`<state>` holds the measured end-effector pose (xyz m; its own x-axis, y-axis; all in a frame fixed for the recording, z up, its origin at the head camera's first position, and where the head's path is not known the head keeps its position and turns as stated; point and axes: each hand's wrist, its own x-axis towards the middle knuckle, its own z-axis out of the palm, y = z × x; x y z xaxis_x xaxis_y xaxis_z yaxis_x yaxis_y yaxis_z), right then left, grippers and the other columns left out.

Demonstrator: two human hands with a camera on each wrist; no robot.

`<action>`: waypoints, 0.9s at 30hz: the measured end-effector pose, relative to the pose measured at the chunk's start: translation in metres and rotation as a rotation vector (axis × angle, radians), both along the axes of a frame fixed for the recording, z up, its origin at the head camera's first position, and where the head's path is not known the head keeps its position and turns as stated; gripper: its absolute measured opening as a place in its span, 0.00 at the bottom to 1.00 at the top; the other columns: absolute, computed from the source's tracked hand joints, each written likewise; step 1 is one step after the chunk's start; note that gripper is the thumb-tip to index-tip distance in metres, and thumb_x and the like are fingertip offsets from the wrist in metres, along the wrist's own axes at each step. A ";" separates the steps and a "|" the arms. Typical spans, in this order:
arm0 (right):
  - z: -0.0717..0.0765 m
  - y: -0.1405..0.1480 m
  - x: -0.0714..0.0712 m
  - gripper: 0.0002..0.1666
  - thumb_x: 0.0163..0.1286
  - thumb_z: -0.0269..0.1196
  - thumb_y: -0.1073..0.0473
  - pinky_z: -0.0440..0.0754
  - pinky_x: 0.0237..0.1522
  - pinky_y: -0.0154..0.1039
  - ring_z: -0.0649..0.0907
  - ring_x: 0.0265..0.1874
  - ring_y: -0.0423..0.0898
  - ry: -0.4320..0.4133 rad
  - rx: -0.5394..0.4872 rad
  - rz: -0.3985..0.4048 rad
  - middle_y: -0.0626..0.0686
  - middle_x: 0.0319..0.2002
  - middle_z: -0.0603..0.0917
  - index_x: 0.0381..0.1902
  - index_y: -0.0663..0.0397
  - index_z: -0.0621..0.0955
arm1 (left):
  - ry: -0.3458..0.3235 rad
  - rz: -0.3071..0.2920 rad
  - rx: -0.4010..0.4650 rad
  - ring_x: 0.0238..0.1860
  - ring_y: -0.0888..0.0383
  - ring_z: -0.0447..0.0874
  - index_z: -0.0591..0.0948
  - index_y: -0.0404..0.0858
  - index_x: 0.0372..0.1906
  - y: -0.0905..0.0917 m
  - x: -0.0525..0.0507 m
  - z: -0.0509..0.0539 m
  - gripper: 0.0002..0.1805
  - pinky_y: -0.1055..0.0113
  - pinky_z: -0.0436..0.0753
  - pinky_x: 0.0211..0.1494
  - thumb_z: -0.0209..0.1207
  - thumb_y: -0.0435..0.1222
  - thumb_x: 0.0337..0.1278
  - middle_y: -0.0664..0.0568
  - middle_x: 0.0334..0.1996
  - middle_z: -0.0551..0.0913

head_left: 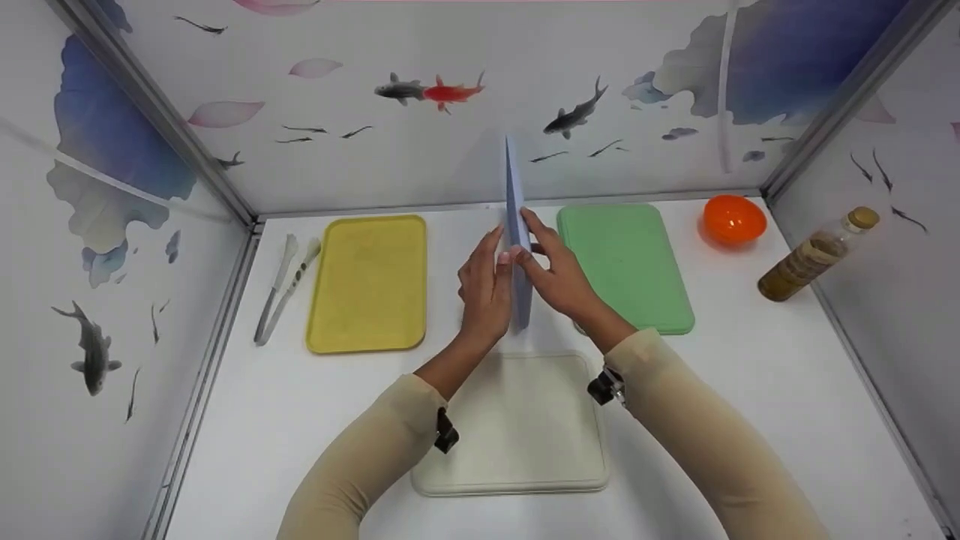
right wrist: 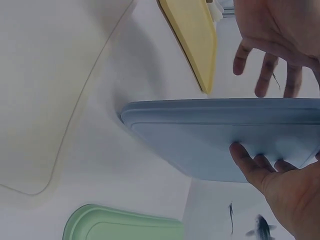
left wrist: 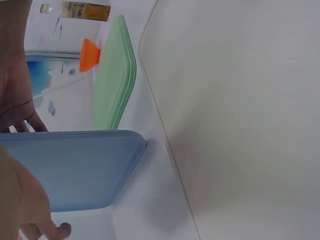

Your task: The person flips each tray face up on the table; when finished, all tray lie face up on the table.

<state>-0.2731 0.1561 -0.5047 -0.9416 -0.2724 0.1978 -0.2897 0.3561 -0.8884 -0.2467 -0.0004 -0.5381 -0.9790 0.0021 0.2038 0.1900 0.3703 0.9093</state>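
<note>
A blue tray (head_left: 517, 292) stands upright on its edge between my two hands. Along its left face stretches my left hand (head_left: 486, 289), fingers straight; in the right wrist view several of those fingers (right wrist: 267, 75) are apart from the tray. On the other side my right hand (head_left: 559, 274) touches the right face with spread, fairly straight fingertips (right wrist: 240, 152). Both thumbs come close together at the tray's edge. The tray's lower corner (left wrist: 137, 142) meets the white tabletop, or nearly so. A cream tray (head_left: 525, 427) lies flat beneath my forearms.
To the left lie a yellow tray (head_left: 367, 285) and metal tongs (head_left: 281, 292). A green tray (head_left: 626, 266) is on the right. Beyond it stand an orange bowl (head_left: 733, 219) and a corked bottle (head_left: 814, 259). Printed panels (head_left: 337, 165) wall the table (head_left: 247, 420) at back and sides.
</note>
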 end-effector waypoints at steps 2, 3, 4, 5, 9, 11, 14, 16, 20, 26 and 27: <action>0.000 0.002 0.001 0.42 0.88 0.58 0.48 0.84 0.65 0.70 0.79 0.75 0.69 -0.019 -0.005 -0.008 0.61 0.85 0.66 0.92 0.41 0.56 | -0.084 0.025 -0.045 0.85 0.38 0.55 0.58 0.62 0.89 0.001 -0.003 -0.002 0.31 0.31 0.60 0.77 0.40 0.57 0.91 0.51 0.89 0.58; -0.001 0.004 0.002 0.42 0.89 0.58 0.47 0.85 0.65 0.70 0.79 0.75 0.69 -0.028 -0.007 -0.013 0.61 0.86 0.65 0.92 0.40 0.56 | -0.119 0.032 -0.072 0.85 0.35 0.55 0.58 0.62 0.89 0.001 -0.004 -0.004 0.31 0.30 0.60 0.77 0.41 0.57 0.91 0.49 0.89 0.57; -0.001 0.005 0.002 0.42 0.89 0.58 0.47 0.85 0.64 0.70 0.79 0.75 0.69 -0.034 -0.012 -0.018 0.60 0.86 0.65 0.92 0.39 0.56 | -0.150 0.035 -0.102 0.85 0.33 0.55 0.57 0.62 0.89 0.001 -0.005 -0.006 0.32 0.29 0.60 0.78 0.43 0.57 0.90 0.47 0.89 0.56; -0.002 0.006 0.003 0.42 0.89 0.58 0.47 0.85 0.63 0.70 0.80 0.74 0.69 -0.032 -0.014 -0.021 0.60 0.86 0.65 0.92 0.39 0.56 | -0.177 0.035 -0.136 0.84 0.31 0.55 0.57 0.62 0.89 0.001 -0.007 -0.009 0.33 0.27 0.61 0.78 0.46 0.57 0.89 0.45 0.90 0.55; -0.006 0.012 0.004 0.41 0.89 0.57 0.47 0.91 0.53 0.67 0.85 0.68 0.69 -0.016 0.006 -0.051 0.60 0.85 0.68 0.91 0.36 0.57 | -0.239 0.019 -0.222 0.83 0.24 0.57 0.58 0.62 0.89 0.005 -0.008 -0.019 0.39 0.22 0.66 0.74 0.55 0.60 0.83 0.41 0.90 0.54; -0.007 0.016 0.005 0.40 0.90 0.57 0.47 0.92 0.47 0.66 0.87 0.64 0.71 -0.017 0.014 -0.070 0.60 0.85 0.68 0.91 0.35 0.57 | -0.258 0.015 -0.240 0.82 0.23 0.58 0.58 0.62 0.89 0.007 -0.009 -0.021 0.42 0.21 0.69 0.71 0.59 0.62 0.80 0.41 0.90 0.54; -0.008 0.021 0.007 0.39 0.90 0.56 0.45 0.92 0.42 0.67 0.88 0.61 0.72 -0.041 0.005 -0.108 0.58 0.87 0.66 0.91 0.31 0.57 | -0.284 0.008 -0.235 0.82 0.23 0.58 0.57 0.62 0.90 0.010 -0.009 -0.021 0.46 0.20 0.69 0.71 0.61 0.64 0.76 0.40 0.90 0.54; -0.008 0.025 0.008 0.39 0.90 0.56 0.45 0.92 0.42 0.68 0.88 0.62 0.73 -0.053 -0.016 -0.131 0.57 0.88 0.65 0.91 0.29 0.57 | -0.300 -0.001 -0.226 0.83 0.23 0.57 0.56 0.62 0.90 0.011 -0.010 -0.022 0.48 0.20 0.67 0.73 0.62 0.65 0.75 0.37 0.89 0.54; -0.009 0.030 0.010 0.37 0.91 0.53 0.46 0.91 0.45 0.69 0.86 0.67 0.70 -0.087 -0.068 -0.168 0.52 0.89 0.61 0.91 0.26 0.56 | -0.315 -0.009 -0.203 0.81 0.21 0.58 0.54 0.60 0.91 0.011 -0.015 -0.033 0.54 0.19 0.66 0.73 0.63 0.71 0.69 0.30 0.87 0.56; -0.007 0.035 0.012 0.36 0.92 0.48 0.46 0.81 0.68 0.72 0.72 0.81 0.67 -0.111 -0.125 -0.227 0.49 0.91 0.57 0.91 0.26 0.56 | -0.332 0.005 -0.182 0.78 0.25 0.65 0.48 0.57 0.91 0.010 -0.034 -0.063 0.68 0.26 0.72 0.73 0.62 0.82 0.53 0.31 0.84 0.61; -0.008 0.035 0.012 0.35 0.92 0.48 0.46 0.78 0.71 0.72 0.71 0.82 0.66 -0.115 -0.137 -0.235 0.49 0.91 0.57 0.91 0.26 0.56 | -0.341 0.006 -0.177 0.77 0.26 0.65 0.47 0.55 0.92 0.010 -0.037 -0.065 0.70 0.27 0.72 0.73 0.62 0.83 0.52 0.31 0.84 0.62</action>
<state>-0.2607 0.1916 -0.5122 -0.9941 -0.0227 0.1061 -0.1083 0.2757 -0.9551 -0.2833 0.0091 -0.6033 -0.9907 0.0020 -0.1362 -0.1147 0.5276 0.8417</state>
